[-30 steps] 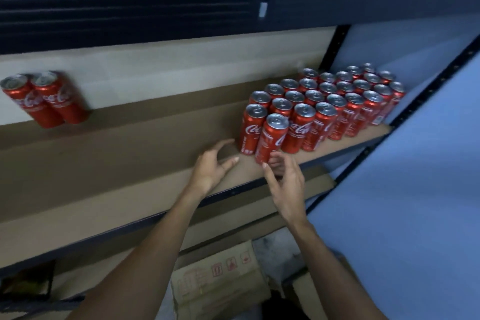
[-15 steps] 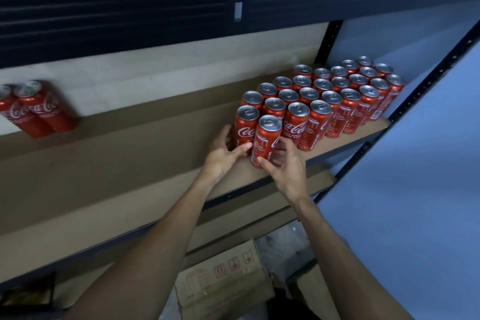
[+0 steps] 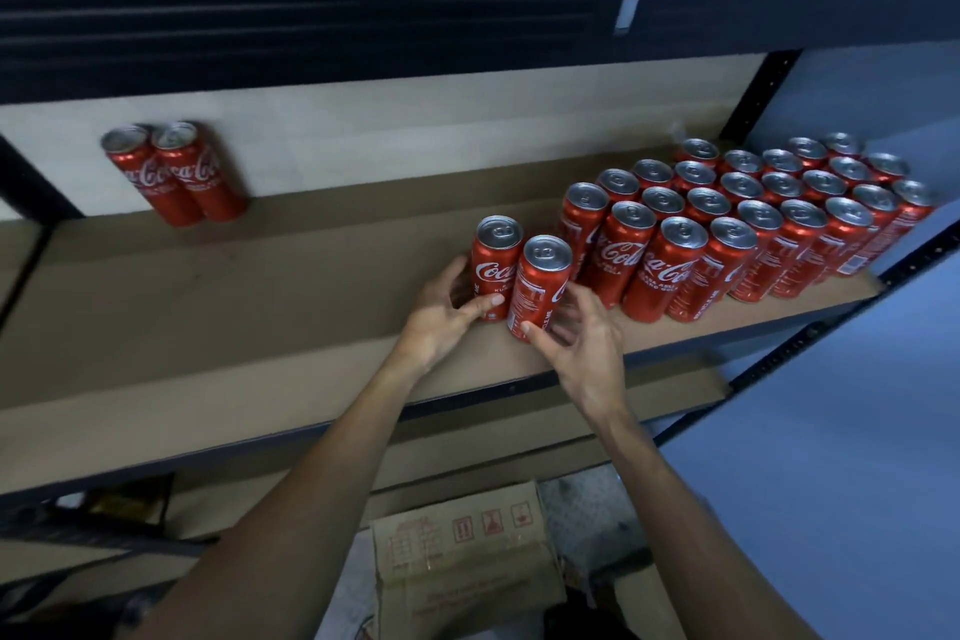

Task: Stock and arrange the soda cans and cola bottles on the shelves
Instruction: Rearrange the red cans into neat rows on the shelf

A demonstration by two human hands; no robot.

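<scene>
view: head-worn, single | faces: forward and down | range: near shelf front | edges: seemingly wide-angle bowed

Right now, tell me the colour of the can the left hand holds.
The can is red with white lettering, silver top; head view.

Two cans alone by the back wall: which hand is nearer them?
The left hand, gripping a can right of the two cans; the right hand grips the next can, farther right.
</scene>
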